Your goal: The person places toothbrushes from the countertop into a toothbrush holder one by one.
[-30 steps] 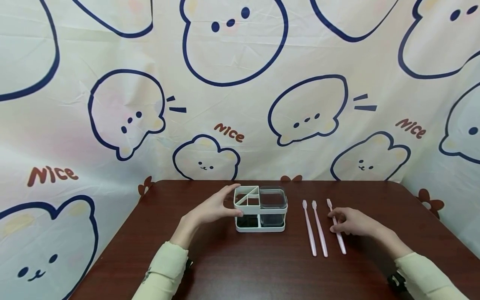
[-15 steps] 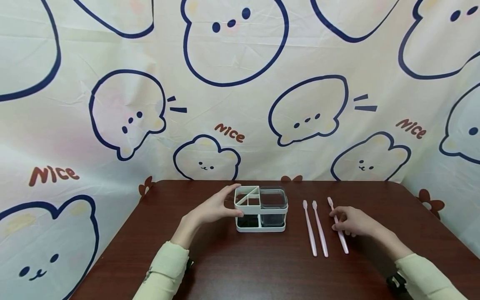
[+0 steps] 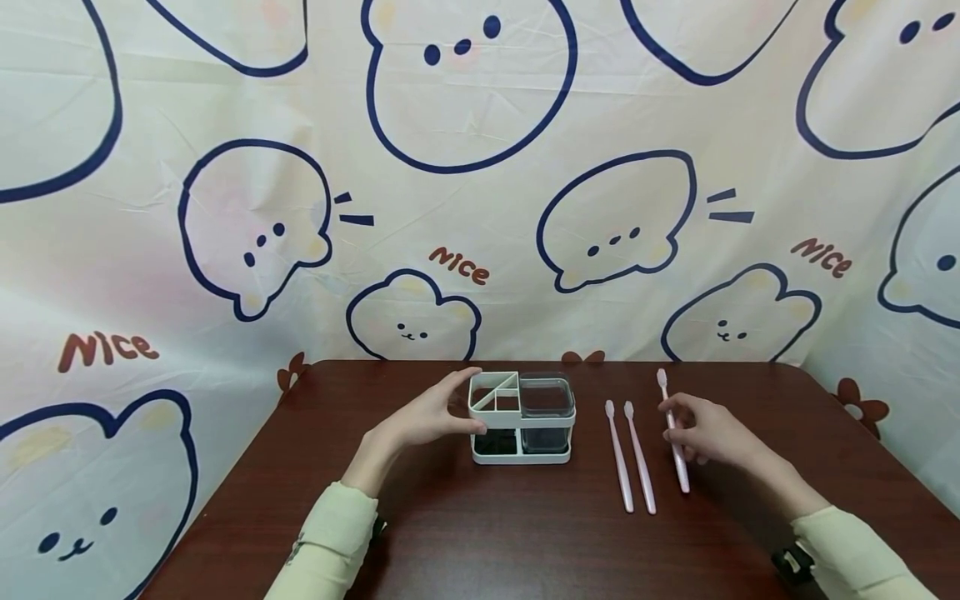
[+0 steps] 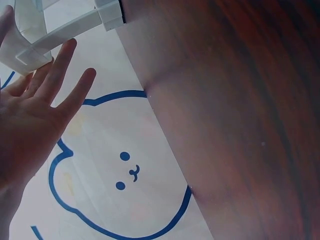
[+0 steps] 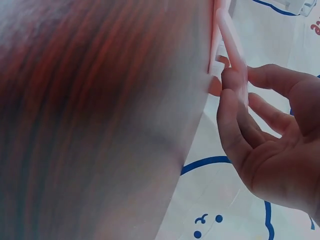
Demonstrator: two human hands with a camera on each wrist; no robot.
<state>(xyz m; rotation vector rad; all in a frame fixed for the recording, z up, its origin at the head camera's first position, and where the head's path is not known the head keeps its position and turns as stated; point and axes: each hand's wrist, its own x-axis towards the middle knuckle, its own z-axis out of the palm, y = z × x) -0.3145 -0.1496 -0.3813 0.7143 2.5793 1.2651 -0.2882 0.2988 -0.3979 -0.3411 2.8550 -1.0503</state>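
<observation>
My left hand [image 3: 420, 417] grips the left side of a pale green two-tier toothbrush holder [image 3: 521, 422], thumb at the front and fingers toward the back. Part of the holder's frame [image 4: 75, 32] shows above the spread fingers in the left wrist view. Divided slots fill its left half, and a clear lidded box [image 3: 546, 396] sits in the right. Off to the right, my right hand [image 3: 708, 429] pinches a pink toothbrush [image 3: 680, 468] between thumb and fingers, bristle end pointing away. In the right wrist view, the toothbrush handle [image 5: 232, 37] rises from between the fingertips.
Two more pink toothbrushes, one [image 3: 619, 458] beside the other [image 3: 641, 462], lie side by side between the holder and my right hand. The dark wooden table [image 3: 480, 533] ends at a patterned cloth [image 3: 510, 208] hanging behind it.
My right hand has moved the pinched toothbrush away from me, so its head now sits farther back than the other two. The left hand and the holder have stayed put.
</observation>
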